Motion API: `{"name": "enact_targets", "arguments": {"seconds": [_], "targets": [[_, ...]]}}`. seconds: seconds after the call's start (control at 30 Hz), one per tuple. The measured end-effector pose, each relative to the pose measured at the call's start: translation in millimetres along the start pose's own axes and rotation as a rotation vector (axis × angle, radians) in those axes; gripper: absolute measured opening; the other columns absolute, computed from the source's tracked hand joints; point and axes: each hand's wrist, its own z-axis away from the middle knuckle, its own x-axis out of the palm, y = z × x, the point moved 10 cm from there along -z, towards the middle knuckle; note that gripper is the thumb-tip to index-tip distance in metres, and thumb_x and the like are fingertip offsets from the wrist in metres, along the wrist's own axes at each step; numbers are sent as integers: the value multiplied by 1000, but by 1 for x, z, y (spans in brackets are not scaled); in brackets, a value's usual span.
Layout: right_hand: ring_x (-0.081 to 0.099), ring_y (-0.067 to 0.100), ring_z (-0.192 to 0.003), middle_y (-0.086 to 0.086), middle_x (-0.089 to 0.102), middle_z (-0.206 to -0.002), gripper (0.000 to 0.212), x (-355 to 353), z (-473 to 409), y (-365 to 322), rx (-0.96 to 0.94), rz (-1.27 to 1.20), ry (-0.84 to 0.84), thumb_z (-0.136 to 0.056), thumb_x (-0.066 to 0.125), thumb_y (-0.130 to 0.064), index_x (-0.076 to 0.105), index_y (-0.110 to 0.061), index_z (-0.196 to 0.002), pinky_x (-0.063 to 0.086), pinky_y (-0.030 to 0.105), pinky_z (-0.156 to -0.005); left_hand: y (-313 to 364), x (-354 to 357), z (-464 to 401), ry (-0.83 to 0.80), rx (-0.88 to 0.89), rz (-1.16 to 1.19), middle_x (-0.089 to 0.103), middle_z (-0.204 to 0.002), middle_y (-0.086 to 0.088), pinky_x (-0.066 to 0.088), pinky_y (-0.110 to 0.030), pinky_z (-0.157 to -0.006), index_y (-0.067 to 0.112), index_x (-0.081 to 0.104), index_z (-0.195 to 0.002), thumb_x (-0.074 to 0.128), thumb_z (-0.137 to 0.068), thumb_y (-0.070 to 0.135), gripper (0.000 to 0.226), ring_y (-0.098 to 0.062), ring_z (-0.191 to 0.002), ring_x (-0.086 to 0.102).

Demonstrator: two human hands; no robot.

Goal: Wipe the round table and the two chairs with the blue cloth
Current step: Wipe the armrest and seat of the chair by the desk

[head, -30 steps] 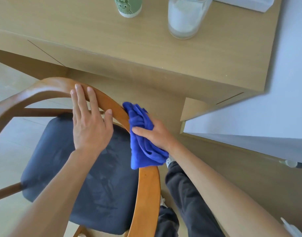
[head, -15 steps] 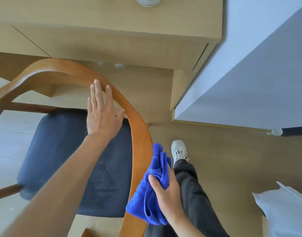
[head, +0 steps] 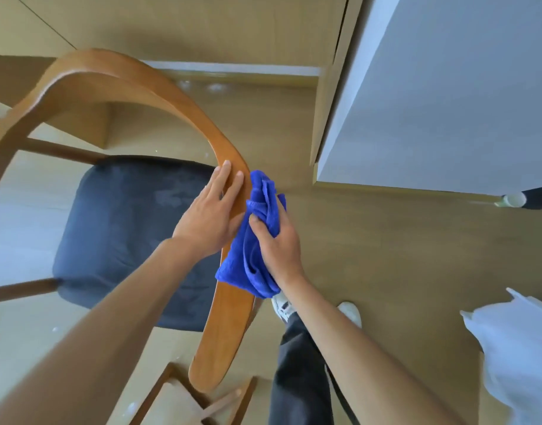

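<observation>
A wooden chair with a curved backrest rail (head: 147, 87) and a dark blue seat cushion (head: 125, 228) stands below me. My left hand (head: 211, 216) lies flat on the rail's right side, fingers straight. My right hand (head: 278, 240) grips the bunched blue cloth (head: 251, 256) and holds it against the rail's outer edge, right beside my left hand. The round table is not in view.
A light wooden desk front (head: 202, 29) runs along the top. A white wall or cabinet (head: 441, 96) fills the upper right. My dark trouser leg (head: 300, 378) and white shoes (head: 349, 311) are close to the chair. A second wooden frame (head: 177, 397) shows at the bottom.
My left hand slid down the rail toward the right side. My right hand brought the cloth back up the rail to meet it. The view tilted further down.
</observation>
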Motion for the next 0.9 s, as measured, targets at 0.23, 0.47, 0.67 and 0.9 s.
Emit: {"name": "enact_targets", "arguments": {"seconds": [0.23,0.47,0.67,0.9], "targets": [[23,-4,-140,-14,33,-149,64,13,94,56,-2,-20,105,-84,51,-47,34,-37,-145,34,35,-113,-2,5,-1,-16,-80,12,-11,-161,-1,10,-32,-117,16,3,-154,44,-97,45,76,-17,-148,-8],[35,9,-140,-15,15,-156,74,57,221,107,71,105,152,-82,58,-51,20,-46,-145,43,31,-103,-6,14,4,23,-98,-12,-11,-161,2,12,-39,-116,22,-1,-153,35,-96,53,74,-20,-148,-8],[13,-14,-139,-10,15,-154,69,52,211,106,-2,55,94,-92,57,-41,15,-30,-146,24,6,-107,11,18,12,84,-71,-73,-6,-161,-3,11,-40,-116,20,4,-154,25,-101,46,63,-23,-148,-8],[17,-22,-132,-21,28,-147,58,12,97,66,-104,3,68,-88,50,-43,25,-51,-140,24,-1,-100,23,28,30,-15,-6,-339,-17,-159,-9,2,-41,-120,11,-9,-152,16,-100,47,68,-25,-147,-15]]}}
